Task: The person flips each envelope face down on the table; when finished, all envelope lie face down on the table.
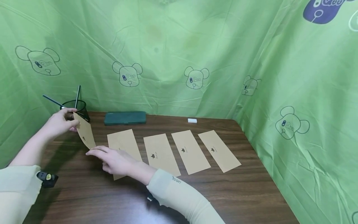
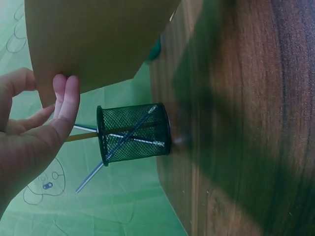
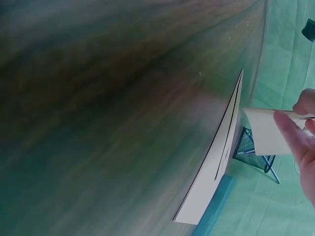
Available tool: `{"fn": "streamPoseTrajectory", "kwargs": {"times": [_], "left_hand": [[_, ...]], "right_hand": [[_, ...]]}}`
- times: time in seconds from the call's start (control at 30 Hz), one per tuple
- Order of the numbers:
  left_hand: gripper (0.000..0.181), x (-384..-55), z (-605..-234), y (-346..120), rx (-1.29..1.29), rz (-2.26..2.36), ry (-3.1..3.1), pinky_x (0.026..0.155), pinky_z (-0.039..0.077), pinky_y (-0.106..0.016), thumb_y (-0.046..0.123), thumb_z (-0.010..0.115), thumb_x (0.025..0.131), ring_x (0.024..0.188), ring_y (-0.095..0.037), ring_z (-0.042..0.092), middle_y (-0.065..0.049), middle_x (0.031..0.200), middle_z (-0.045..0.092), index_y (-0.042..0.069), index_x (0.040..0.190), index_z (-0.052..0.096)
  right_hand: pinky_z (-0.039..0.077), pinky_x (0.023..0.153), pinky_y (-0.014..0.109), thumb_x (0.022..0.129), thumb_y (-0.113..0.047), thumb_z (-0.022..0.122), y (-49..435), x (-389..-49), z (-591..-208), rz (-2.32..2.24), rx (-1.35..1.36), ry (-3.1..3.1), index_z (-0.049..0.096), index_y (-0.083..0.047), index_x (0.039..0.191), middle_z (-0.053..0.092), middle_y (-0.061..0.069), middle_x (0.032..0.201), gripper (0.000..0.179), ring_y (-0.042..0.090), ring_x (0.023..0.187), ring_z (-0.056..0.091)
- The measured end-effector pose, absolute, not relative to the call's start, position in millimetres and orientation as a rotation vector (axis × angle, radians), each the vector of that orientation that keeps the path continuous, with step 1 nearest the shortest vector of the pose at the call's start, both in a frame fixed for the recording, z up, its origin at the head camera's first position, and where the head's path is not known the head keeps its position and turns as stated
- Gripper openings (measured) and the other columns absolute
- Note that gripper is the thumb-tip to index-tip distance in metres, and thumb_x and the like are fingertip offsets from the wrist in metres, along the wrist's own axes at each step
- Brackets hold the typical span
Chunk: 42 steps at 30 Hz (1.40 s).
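Observation:
My left hand [image 1: 60,123] pinches the far end of a brown kraft-paper envelope [image 1: 84,132], held raised on edge at the table's left side. In the left wrist view, the left hand's fingers [image 2: 69,93] press its plain face. At the envelope's near lower end is my right hand [image 1: 117,160], its fingertips on the paper; the right wrist view shows a finger [image 3: 290,132] across the envelope. The right forearm passes over another envelope [image 1: 123,140] lying flat, hiding part of it.
More envelopes lie in a slanted row, among them one [image 1: 162,155] mid-table and one [image 1: 219,151] at far right. Behind stand a black mesh cup [image 2: 133,132] with pencils, a dark green case [image 1: 125,118] and a white eraser [image 1: 192,120]. Green curtain [image 1: 167,62] surrounds the table.

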<state>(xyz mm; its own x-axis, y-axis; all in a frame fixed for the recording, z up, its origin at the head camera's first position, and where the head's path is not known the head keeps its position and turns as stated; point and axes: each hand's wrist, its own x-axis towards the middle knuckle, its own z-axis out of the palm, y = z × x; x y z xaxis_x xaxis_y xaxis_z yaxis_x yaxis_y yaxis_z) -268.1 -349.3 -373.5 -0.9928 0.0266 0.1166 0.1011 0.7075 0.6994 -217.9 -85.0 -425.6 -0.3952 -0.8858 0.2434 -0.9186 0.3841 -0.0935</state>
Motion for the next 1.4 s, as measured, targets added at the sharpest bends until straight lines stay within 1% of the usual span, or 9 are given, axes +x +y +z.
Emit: {"fn": "streamPoseTrajectory", "kwargs": {"times": [0.1,0.23,0.33,0.47,0.53,0.73,1.07,1.27,1.4], "left_hand": [[0.054,-269,-376,-350,-0.132,-1.201,-2.782,0.058,0.050,-0.018,0.018,0.051,0.094,0.063,-0.006,0.065,-0.029,0.116,0.048,-0.010,0.137,0.033],[0.059,-270,-378,-353,-0.164,-1.212,-2.762,0.062,0.050,-0.015,0.032,0.053,0.096,0.074,0.007,0.058,-0.026,0.123,0.044,-0.005,0.138,0.034],[0.063,-271,-377,-356,-0.176,-1.183,-2.789,0.071,0.048,-0.021,0.039,0.051,0.096,0.102,-0.011,0.056,-0.025,0.132,0.041,0.003,0.143,0.031],[0.068,-271,-379,-361,-0.217,-1.152,-2.867,0.084,0.041,-0.044,0.039,0.052,0.096,0.124,-0.045,0.035,-0.029,0.138,0.036,0.015,0.151,0.021],[0.072,-271,-381,-363,-0.239,-1.153,-2.901,0.085,0.039,-0.055,0.038,0.054,0.095,0.124,-0.048,0.033,-0.032,0.138,0.033,0.021,0.153,0.014],[0.086,-272,-389,-366,-0.311,-1.091,-2.925,0.089,0.031,-0.065,0.032,0.066,0.089,0.119,-0.051,0.034,-0.035,0.134,0.031,0.025,0.153,0.009],[0.103,-276,-403,-366,-0.431,-0.778,-2.966,0.086,0.031,-0.067,0.034,0.078,0.077,0.115,-0.056,0.032,-0.041,0.131,0.031,0.010,0.152,0.012],[0.107,-276,-416,-365,-0.471,-0.643,-3.023,0.084,0.032,-0.069,0.043,0.079,0.073,0.111,-0.054,0.035,-0.040,0.124,0.036,0.005,0.151,0.017],[0.105,-275,-427,-366,-0.479,-0.620,-3.029,0.079,0.036,-0.067,0.044,0.079,0.071,0.107,-0.051,0.037,-0.037,0.121,0.038,0.003,0.149,0.022]], "right_hand": [[0.041,0.060,0.006,0.087,-0.013,0.062,-82,-219,-425,0.360,1.625,-2.470,0.041,-0.022,0.139,0.042,-0.007,0.141,0.056,0.000,0.100,0.053],[0.037,0.086,0.003,0.087,-0.015,0.067,-78,-220,-423,0.429,1.623,-2.421,0.045,-0.015,0.135,0.045,-0.002,0.139,0.053,0.002,0.111,0.052],[0.030,0.092,0.001,0.085,-0.017,0.070,-73,-220,-421,0.494,1.607,-2.394,0.047,-0.012,0.132,0.049,-0.002,0.136,0.052,0.001,0.113,0.051],[0.032,0.088,-0.001,0.084,-0.018,0.072,-70,-223,-424,0.628,1.577,-2.403,0.047,-0.010,0.130,0.052,-0.002,0.132,0.053,0.001,0.116,0.050],[0.033,0.086,-0.001,0.083,-0.019,0.073,-68,-224,-426,0.697,1.561,-2.421,0.048,-0.010,0.130,0.052,-0.002,0.131,0.054,0.001,0.113,0.051],[0.036,0.082,0.002,0.079,-0.032,0.077,-65,-230,-430,0.688,1.477,-2.508,0.049,-0.016,0.130,0.056,-0.007,0.122,0.060,-0.004,0.091,0.052],[0.032,0.099,0.009,0.075,-0.047,0.076,-69,-240,-438,0.545,1.458,-2.690,0.048,-0.024,0.134,0.051,-0.014,0.134,0.069,-0.004,0.122,0.044],[0.026,0.100,0.006,0.077,-0.048,0.073,-71,-248,-444,0.486,1.609,-2.759,0.050,-0.025,0.134,0.052,-0.017,0.133,0.066,-0.007,0.121,0.044],[0.026,0.095,0.006,0.082,-0.049,0.068,-74,-251,-446,0.413,1.694,-2.788,0.050,-0.027,0.134,0.053,-0.020,0.131,0.059,-0.008,0.110,0.047]]}}
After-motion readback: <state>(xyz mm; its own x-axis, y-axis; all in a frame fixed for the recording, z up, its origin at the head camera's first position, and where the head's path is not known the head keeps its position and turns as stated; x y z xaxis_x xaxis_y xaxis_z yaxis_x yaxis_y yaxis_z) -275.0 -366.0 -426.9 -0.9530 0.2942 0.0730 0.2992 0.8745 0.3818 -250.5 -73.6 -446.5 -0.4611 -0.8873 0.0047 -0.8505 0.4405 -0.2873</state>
